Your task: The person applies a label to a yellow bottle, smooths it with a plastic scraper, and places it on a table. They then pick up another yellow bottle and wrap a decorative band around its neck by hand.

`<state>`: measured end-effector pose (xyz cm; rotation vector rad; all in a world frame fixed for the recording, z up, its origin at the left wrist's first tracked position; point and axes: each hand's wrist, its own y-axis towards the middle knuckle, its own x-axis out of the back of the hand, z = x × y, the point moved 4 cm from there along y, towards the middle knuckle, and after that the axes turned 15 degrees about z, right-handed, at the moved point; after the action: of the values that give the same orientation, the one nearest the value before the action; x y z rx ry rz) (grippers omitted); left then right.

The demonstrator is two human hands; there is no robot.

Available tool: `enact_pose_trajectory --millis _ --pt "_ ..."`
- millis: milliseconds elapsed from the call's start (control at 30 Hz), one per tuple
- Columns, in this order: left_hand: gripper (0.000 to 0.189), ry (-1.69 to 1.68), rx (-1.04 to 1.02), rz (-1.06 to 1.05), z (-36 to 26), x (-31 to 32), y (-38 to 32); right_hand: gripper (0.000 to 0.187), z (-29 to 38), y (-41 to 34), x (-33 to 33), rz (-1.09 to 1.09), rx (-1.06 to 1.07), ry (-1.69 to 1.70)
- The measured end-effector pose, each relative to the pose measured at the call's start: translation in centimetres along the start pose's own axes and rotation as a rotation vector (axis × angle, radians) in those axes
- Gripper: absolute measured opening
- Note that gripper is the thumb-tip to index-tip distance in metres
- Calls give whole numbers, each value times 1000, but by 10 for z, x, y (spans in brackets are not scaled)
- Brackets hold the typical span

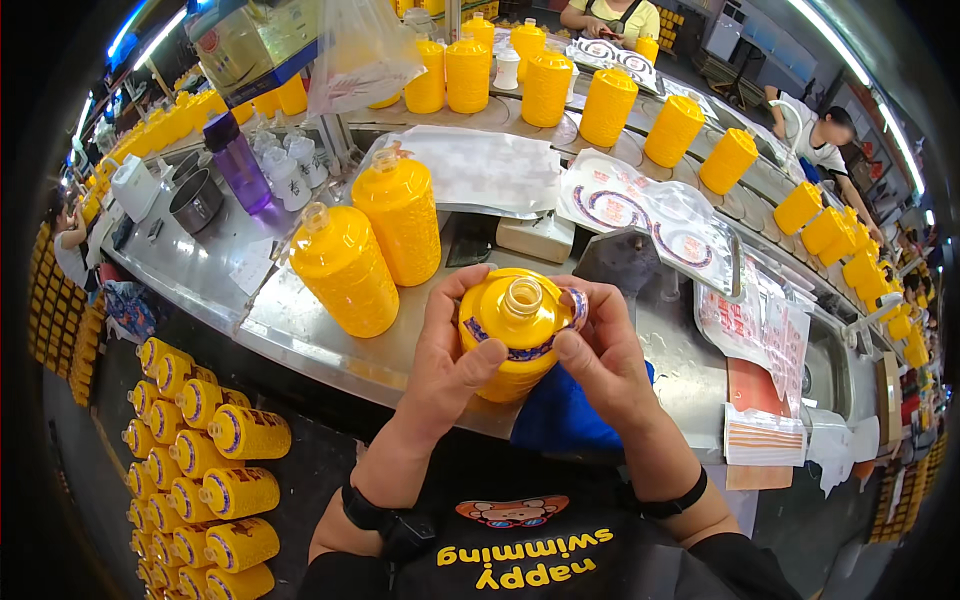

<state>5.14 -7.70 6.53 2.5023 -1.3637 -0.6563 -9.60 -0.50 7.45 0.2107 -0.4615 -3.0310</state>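
Between both hands is a yellow glazed bottle (504,382) with a clear neck, resting at the front of the metal bench. My left hand (450,352) grips its left side, thumb on the shoulder. A blue patterned decal strip (531,352) lies along the shoulder's front, and its free end curls up off the right side. My right hand (600,337) holds that end between its fingers, with the thumb pressed near the strip. Under the right wrist is a blue cloth (566,412). Two more yellow bottles (345,274) stand just left of my left hand.
Decal sheets (607,199) lie on a tray at the right, near a sink (825,375). A purple drink bottle (238,169) and a metal pot (196,201) stand at left. Yellow bottles line the conveyor (510,116). Stacked bottles (240,491) fill the lower left. Other people work beyond.
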Motion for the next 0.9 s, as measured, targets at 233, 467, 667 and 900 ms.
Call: enact_pose_trajectory --millis 233,467,667,900 --pt "64 -16 26 9 -3 0 1 54 -2 2 -1 65 -23 -136" --pt "61 -3 -10 23 -2 0 0 54 0 1 -1 71 -36 -93" --pt "50 -166 12 -6 -1 2 0 54 0 1 -2 52 -25 -138" --pt "47 -235 11 -41 1 4 -1 55 1 3 -3 65 -38 -104"
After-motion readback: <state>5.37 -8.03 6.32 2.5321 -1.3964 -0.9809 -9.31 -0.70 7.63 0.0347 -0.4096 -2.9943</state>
